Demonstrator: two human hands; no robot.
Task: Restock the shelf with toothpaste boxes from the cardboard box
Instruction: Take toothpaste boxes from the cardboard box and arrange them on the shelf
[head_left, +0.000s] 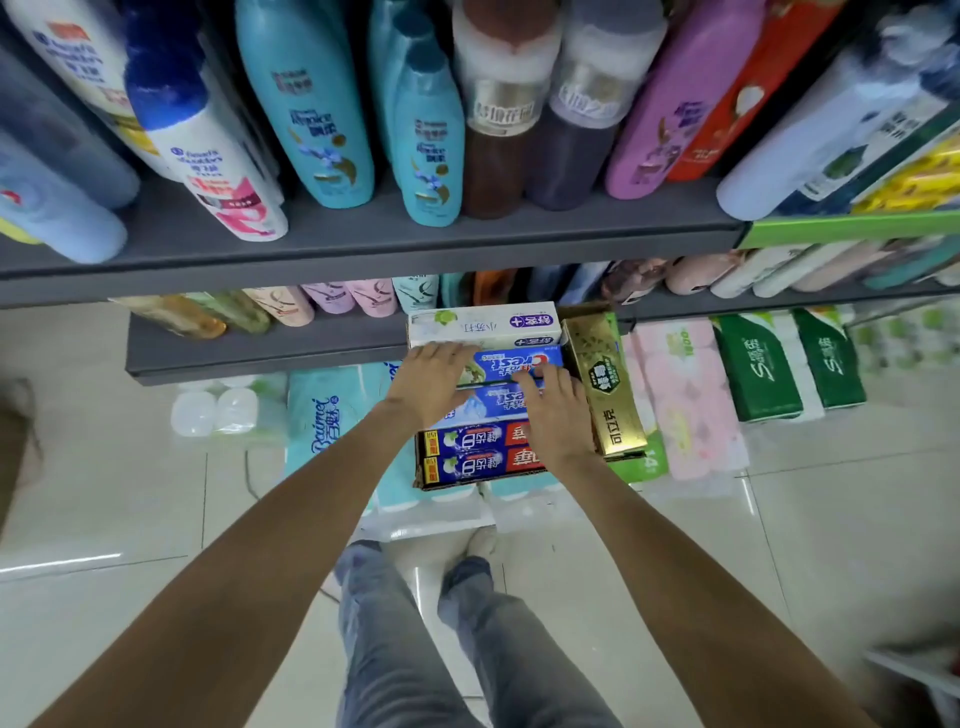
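- Both hands reach down into the cardboard box (618, 456). The left hand (434, 382) lies flat, fingers straight and together, on the left end of the upper blue Crest box (511, 366), its fingertips touching the white box's lower edge.
- The right hand (553, 410) rests on the lower blue Crest box (488, 402). Its fingers (535, 375) bend down over the seam between the two blue boxes; whether they pinch an edge yet I cannot tell.
- The relation that matters: the blue boxes lie directly under the hands, long axes running 9 to 3 o'clock, across the reach of both arms. The hands sit one towards each end of that axis, equally near, so a two-handed lift by the ends looks the natural next move.
- Towards 12 o'clock from the hands lies the white toothpaste box (483, 325), parallel to the blue ones and touching the lower shelf (260, 353).
- Towards 6 o'clock lie the red-and-blue boxes (480, 454), also parallel.
- At 3 o'clock the gold box (602, 384) lies crosswise, its long axis running 12 to 6.
- Count of toothpaste boxes in sight: one white, two blue, two red-and-blue, one gold, six in all; any beneath are hidden.
- The cardboard box sits on tissue packs (322, 415) at floor level.
- Farther towards 12 o'clock, the upper shelf (389, 244) carries shampoo bottles (311, 104).
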